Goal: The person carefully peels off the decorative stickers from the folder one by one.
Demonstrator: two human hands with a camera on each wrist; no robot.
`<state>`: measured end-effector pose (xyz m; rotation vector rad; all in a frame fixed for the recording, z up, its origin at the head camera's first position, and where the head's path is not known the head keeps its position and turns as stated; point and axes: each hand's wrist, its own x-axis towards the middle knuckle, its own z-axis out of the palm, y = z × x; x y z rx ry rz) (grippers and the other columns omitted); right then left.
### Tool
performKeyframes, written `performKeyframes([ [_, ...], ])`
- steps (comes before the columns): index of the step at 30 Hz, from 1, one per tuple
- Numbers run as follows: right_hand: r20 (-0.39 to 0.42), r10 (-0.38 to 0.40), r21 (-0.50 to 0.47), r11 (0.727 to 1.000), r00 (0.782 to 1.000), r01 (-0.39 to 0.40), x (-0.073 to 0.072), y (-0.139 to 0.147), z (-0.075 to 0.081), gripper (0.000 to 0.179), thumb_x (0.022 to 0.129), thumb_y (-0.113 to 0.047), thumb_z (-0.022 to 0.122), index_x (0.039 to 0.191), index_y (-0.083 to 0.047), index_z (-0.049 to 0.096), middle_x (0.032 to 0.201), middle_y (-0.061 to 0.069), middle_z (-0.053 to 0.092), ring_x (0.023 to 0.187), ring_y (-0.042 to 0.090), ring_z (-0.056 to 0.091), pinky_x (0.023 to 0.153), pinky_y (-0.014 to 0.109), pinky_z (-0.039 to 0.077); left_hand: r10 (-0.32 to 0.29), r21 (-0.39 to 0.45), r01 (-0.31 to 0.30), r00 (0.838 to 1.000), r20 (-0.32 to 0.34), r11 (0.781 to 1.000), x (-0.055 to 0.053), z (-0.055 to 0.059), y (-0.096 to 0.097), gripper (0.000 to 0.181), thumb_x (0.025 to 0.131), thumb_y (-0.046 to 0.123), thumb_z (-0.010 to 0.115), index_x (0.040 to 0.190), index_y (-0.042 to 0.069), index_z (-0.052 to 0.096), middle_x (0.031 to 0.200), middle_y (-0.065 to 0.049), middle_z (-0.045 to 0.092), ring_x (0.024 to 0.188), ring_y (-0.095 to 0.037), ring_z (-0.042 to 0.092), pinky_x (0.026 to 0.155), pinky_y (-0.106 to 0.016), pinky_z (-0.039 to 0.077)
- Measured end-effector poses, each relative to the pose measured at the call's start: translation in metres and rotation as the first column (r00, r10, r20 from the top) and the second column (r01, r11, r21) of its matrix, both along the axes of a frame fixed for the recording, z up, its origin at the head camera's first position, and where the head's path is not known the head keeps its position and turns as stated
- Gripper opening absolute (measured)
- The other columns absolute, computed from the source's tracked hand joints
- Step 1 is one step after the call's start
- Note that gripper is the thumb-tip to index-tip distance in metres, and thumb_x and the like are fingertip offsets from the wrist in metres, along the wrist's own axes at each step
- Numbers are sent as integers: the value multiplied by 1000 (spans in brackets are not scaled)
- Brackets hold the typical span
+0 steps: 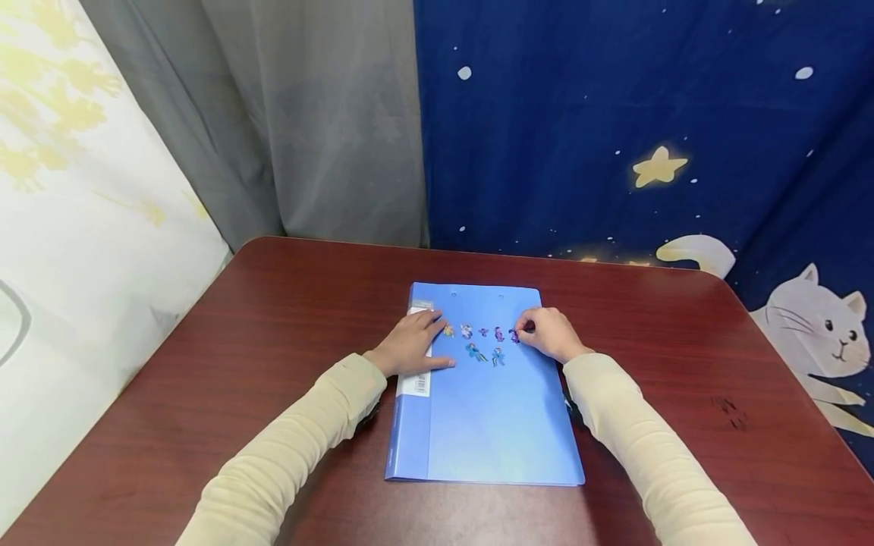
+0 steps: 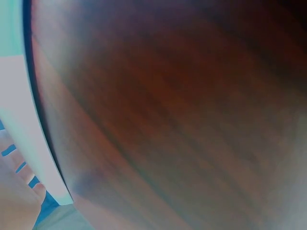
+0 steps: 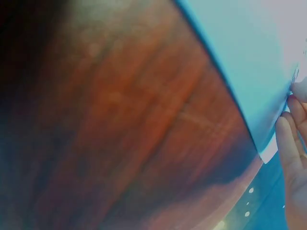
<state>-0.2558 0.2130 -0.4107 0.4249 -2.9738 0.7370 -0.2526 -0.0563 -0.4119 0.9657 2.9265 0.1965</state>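
Observation:
A blue folder (image 1: 501, 425) lies flat on the table, its spine to the left. My left hand (image 1: 413, 345) rests spread on its upper left part, over the white label (image 1: 418, 384), with the thumb pointing right. My right hand (image 1: 549, 334) pinches a small purple pony sticker (image 1: 514, 336) against the cover near the right edge. Left of it runs a row of small stickers, among them a purple one (image 1: 499, 334) and a white one (image 1: 466, 331). Below sit two blue pony stickers, one of them upright (image 1: 498, 356). The right wrist view shows the right hand's fingertips (image 3: 283, 125) at the folder's edge.
The dark red wooden table (image 1: 293, 318) surrounds the folder. Behind it hang a grey curtain (image 1: 341, 121) and a blue curtain (image 1: 573, 129) with stars and a cat. A white patterned cloth (image 1: 89, 265) hangs at the left. A dark mark (image 1: 729, 412) shows on the table's right.

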Motion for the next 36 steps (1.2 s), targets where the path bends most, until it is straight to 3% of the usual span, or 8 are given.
performKeyframes([
  [4, 13, -10, -2, 1000, 1000, 10, 0, -1, -1, 6, 78, -12, 66, 73, -12, 63, 72, 0, 59, 67, 16, 52, 64, 32, 44, -4, -4, 4, 1000, -3, 1000, 0, -2, 0, 80, 77, 63, 49, 135, 9, 37, 141, -8, 29, 128, -23, 25, 105, -38, 18],
  [13, 99, -19, -231, 972, 995, 42, -2, 4, -5, 9, 77, 0, 61, 85, 3, 65, 74, 8, 60, 68, 18, 54, 67, 30, 47, -6, -3, 6, 1000, -4, 1000, 0, -4, 1, 80, 77, 63, 49, 135, 9, 37, 141, -8, 29, 128, -23, 25, 105, -39, 18],
  [21, 98, 2, -250, 968, 995, 23, -3, 5, -4, 4, 75, -1, 64, 77, 0, 67, 73, 7, 62, 67, 16, 52, 62, 27, 45, -11, 3, 11, 1000, -12, 1000, 1, -2, -1, 80, 77, 63, 49, 135, 9, 38, 140, -9, 30, 128, -23, 25, 105, -38, 18],
  [29, 246, 38, -344, 938, 968, 50, -3, 10, -2, 6, 77, 0, 63, 82, 2, 66, 80, 8, 61, 68, 16, 50, 63, 26, 43, -11, 7, 11, 1000, -20, 1000, 0, -2, -1, 80, 77, 63, 49, 134, 8, 39, 140, -9, 31, 128, -23, 25, 105, -37, 17],
  [36, 275, -1, -358, 928, 961, 103, -2, 10, -5, 6, 79, -2, 63, 83, 1, 66, 80, 8, 60, 69, 16, 51, 64, 25, 43, -5, 1, 5, 1000, -14, 1000, 1, -1, 1, 79, 77, 63, 50, 134, 9, 39, 140, -8, 30, 128, -23, 25, 105, -38, 17],
])
